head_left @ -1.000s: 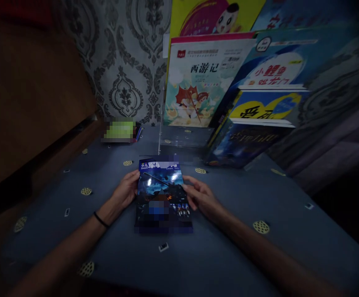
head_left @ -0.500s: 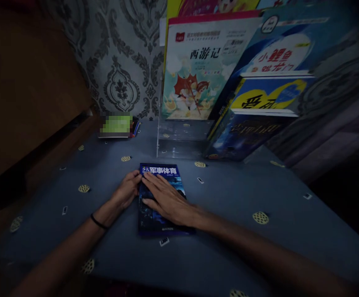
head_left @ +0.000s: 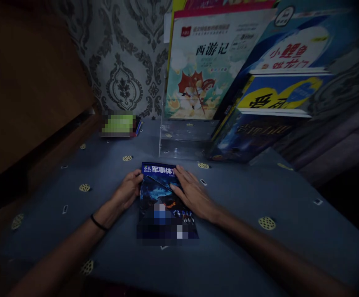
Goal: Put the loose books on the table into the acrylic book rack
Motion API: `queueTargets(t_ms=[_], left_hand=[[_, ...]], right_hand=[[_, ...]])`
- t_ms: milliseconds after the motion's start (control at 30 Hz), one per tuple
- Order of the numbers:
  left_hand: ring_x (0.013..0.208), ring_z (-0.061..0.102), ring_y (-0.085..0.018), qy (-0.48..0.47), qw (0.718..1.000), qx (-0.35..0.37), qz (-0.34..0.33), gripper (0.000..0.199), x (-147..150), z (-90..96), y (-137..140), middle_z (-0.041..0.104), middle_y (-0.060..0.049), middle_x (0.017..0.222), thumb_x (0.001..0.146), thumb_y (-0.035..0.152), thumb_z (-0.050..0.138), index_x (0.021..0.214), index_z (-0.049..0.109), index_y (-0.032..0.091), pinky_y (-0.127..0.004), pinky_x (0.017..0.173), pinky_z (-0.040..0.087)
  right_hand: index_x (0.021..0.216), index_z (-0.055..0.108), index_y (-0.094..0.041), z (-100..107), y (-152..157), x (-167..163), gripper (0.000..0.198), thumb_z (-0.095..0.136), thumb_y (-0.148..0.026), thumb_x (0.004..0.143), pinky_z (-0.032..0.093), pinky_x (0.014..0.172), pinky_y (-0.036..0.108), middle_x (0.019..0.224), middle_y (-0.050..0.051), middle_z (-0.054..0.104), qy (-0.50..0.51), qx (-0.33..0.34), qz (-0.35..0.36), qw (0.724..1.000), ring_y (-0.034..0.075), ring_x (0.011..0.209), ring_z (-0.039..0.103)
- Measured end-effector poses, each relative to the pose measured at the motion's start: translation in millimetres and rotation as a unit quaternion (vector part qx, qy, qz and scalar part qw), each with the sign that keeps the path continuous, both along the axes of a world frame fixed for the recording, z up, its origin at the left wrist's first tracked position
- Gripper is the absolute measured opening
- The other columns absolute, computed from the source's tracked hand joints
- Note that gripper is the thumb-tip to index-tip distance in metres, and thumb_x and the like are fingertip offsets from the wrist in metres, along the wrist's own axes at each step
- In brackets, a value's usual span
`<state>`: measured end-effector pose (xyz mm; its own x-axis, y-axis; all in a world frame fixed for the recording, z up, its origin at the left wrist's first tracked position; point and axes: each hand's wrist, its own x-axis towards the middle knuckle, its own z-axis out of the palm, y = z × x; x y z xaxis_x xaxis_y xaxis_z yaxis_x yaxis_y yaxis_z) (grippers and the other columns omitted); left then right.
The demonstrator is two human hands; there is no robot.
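Bare forearms, no sleeves — thin black wristband [head_left: 98, 223], L wrist.

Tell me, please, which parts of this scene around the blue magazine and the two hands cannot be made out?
- Head view: lower cover of the blue magazine is pixelated.
- Its upper right corner lies under the right hand.
- The green object by the wall is pixelated.
- Top books on the rack are cut by the upper edge.

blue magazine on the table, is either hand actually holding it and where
Neither lifts it. The blue magazine lies flat on the table; the left hand touches its left edge, and the right hand rests flat on its cover.
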<state>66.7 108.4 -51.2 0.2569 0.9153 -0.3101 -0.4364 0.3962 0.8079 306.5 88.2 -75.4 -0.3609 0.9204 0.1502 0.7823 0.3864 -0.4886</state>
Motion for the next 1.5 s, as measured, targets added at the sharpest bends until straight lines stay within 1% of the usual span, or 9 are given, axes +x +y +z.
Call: queueTargets(t_ms=[300, 433, 500, 633, 800, 1033, 1200, 1333, 1500], left_hand=[[0.061, 0.066, -0.011, -0.032, 0.999, 0.021, 0.028, 0.021, 2, 3.6, -1, 0.071, -0.001, 0.076, 0.076, 0.018, 0.083, 0.09, 0.068, 0.012, -0.019, 0.06, 0.053], [0.066, 0.068, -0.011, -0.043, 0.997, 0.036, 0.047, 0.028, 2, 3.1, -1, 0.074, -0.001, 0.082, 0.073, 0.023, 0.088, 0.093, 0.07, 0.014, -0.019, 0.065, 0.056], [0.071, 0.07, -0.012, -0.05, 0.996, 0.046, 0.057, 0.031, 2, 4.1, -1, 0.075, -0.001, 0.086, 0.072, 0.023, 0.089, 0.096, 0.071, 0.015, -0.02, 0.069, 0.057], [0.075, 0.072, -0.013, -0.062, 0.995, 0.05, 0.068, 0.035, 1, 7.8, -2, 0.078, -0.001, 0.093, 0.072, 0.021, 0.088, 0.103, 0.072, 0.018, -0.02, 0.072, 0.058], [0.085, 0.074, -0.015, -0.036, 0.993, 0.023, 0.107, 0.033, -2, 8.3, -2, 0.079, -0.002, 0.101, 0.075, 0.016, 0.084, 0.106, 0.073, 0.019, -0.021, 0.077, 0.059], [0.097, 0.074, -0.02, -0.025, 0.995, 0.053, 0.075, 0.037, 3, 21.1, 0, 0.077, -0.007, 0.114, 0.073, 0.024, 0.087, 0.107, 0.074, 0.017, -0.023, 0.082, 0.059], [0.086, 0.075, -0.02, -0.009, 0.996, 0.088, 0.0, 0.05, 1, 40.8, 1, 0.078, -0.008, 0.107, 0.063, 0.032, 0.095, 0.108, 0.075, 0.019, -0.026, 0.075, 0.061], [0.079, 0.074, -0.02, 0.024, 0.989, 0.136, -0.061, 0.051, 1, 57.4, 5, 0.078, -0.01, 0.105, 0.066, 0.036, 0.093, 0.109, 0.074, 0.017, -0.025, 0.07, 0.06], [0.074, 0.074, -0.018, 0.02, 0.981, 0.183, -0.062, 0.047, 8, 74.9, 17, 0.078, -0.006, 0.093, 0.065, 0.036, 0.094, 0.103, 0.073, 0.017, -0.023, 0.066, 0.059]], right_hand=[[0.152, 0.045, -0.025, 6, -15, 8, 0.062, 0.044, -0.057, 0.099, 0.043, 0.111, 0.06, 0.145, 0.013, 0.059, 0.168, 0.001, -0.045, 0.985, 0.033, 0.134, 0.055], [0.151, 0.044, -0.026, 13, -16, 1, 0.064, 0.055, -0.055, 0.095, 0.053, 0.099, 0.051, 0.127, 0.012, 0.07, 0.342, -0.075, -0.033, 0.936, 0.028, 0.114, 0.066], [0.153, 0.038, -0.027, 14, -15, -2, 0.073, 0.063, -0.055, 0.091, 0.059, 0.08, 0.039, 0.11, 0.008, 0.073, 0.429, -0.13, -0.023, 0.894, 0.021, 0.089, 0.07], [0.148, 0.041, -0.025, 17, -15, -4, 0.082, 0.075, -0.057, 0.081, 0.038, 0.041, 0.019, 0.072, -0.005, 0.062, 0.524, -0.233, -0.027, 0.819, 0.007, 0.047, 0.047], [0.113, 0.067, -0.018, 24, -16, -4, 0.054, 0.074, -0.061, 0.081, 0.029, 0.038, 0.016, 0.062, -0.006, 0.053, 0.548, -0.291, 0.042, 0.783, 0.004, 0.045, 0.038], [0.098, 0.065, -0.018, 27, -12, 0, 0.048, 0.076, -0.061, 0.078, 0.027, 0.038, 0.016, 0.064, -0.006, 0.052, 0.561, -0.282, 0.035, 0.777, 0.004, 0.046, 0.037], [0.1, 0.065, -0.019, 33, -8, 7, 0.052, 0.077, -0.063, 0.076, 0.025, 0.039, 0.016, 0.064, -0.007, 0.051, 0.567, -0.268, 0.037, 0.778, 0.004, 0.047, 0.035], [0.099, 0.064, -0.019, 38, -3, 12, 0.048, 0.078, -0.06, 0.078, 0.028, 0.04, 0.016, 0.065, -0.006, 0.053, 0.559, -0.252, 0.039, 0.789, 0.004, 0.048, 0.038], [0.103, 0.066, -0.02, 58, 13, 21, 0.05, 0.077, -0.061, 0.076, 0.03, 0.041, 0.018, 0.066, -0.007, 0.054, 0.537, -0.205, 0.051, 0.817, 0.005, 0.048, 0.039]])
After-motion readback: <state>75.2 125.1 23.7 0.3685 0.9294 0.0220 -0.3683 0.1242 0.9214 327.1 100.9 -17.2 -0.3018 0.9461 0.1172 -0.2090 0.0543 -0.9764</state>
